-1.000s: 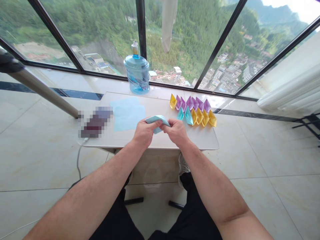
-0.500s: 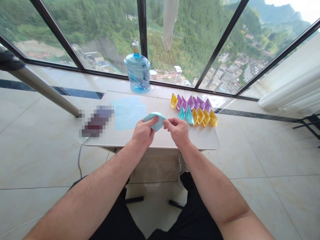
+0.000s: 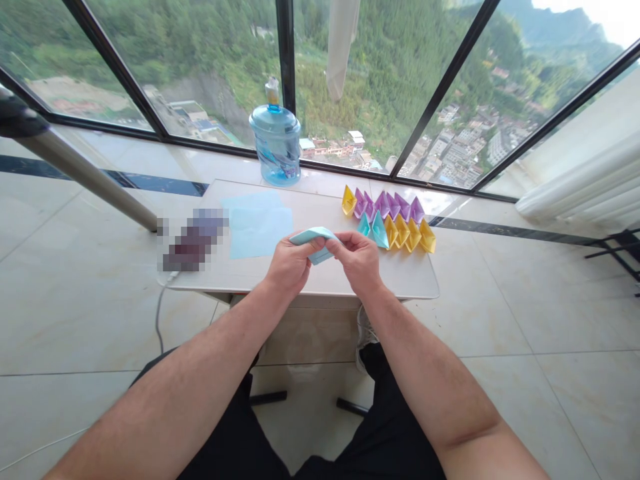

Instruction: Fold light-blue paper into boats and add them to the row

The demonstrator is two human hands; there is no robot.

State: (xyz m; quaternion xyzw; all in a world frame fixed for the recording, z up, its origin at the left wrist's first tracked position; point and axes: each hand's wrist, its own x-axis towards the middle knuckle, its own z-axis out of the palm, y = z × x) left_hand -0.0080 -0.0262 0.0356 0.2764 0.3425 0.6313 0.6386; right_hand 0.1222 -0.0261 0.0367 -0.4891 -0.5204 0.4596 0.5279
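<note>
A folded piece of light blue paper (image 3: 320, 254) is held above the near part of the white table (image 3: 250, 275). My left hand (image 3: 291, 267) grips its left side, thumb on top. My right hand (image 3: 359, 262) pinches its right side, and the two thumbs almost meet at the middle. Fingers behind the paper are partly hidden. Flat light blue sheets (image 3: 260, 227) lie on the table to the left. Right of my hands stand folded paper boats in rows: blue ones (image 3: 379, 231), yellow ones (image 3: 413, 236) and purple ones (image 3: 395, 206).
A pixelated object (image 3: 193, 243) with a grey cable (image 3: 159, 313) lies at the table's left end. Behind the table, a large blue water bottle (image 3: 276, 145) stands by the window. A slanted pole (image 3: 100, 177) rises at the left. White curtains (image 3: 585, 180) hang at the right.
My right hand has shifted its grip, its thumb now nearer the left thumb on the paper. The paper's top has bent and its outline looks flatter. The boats and sheets have stayed put.
</note>
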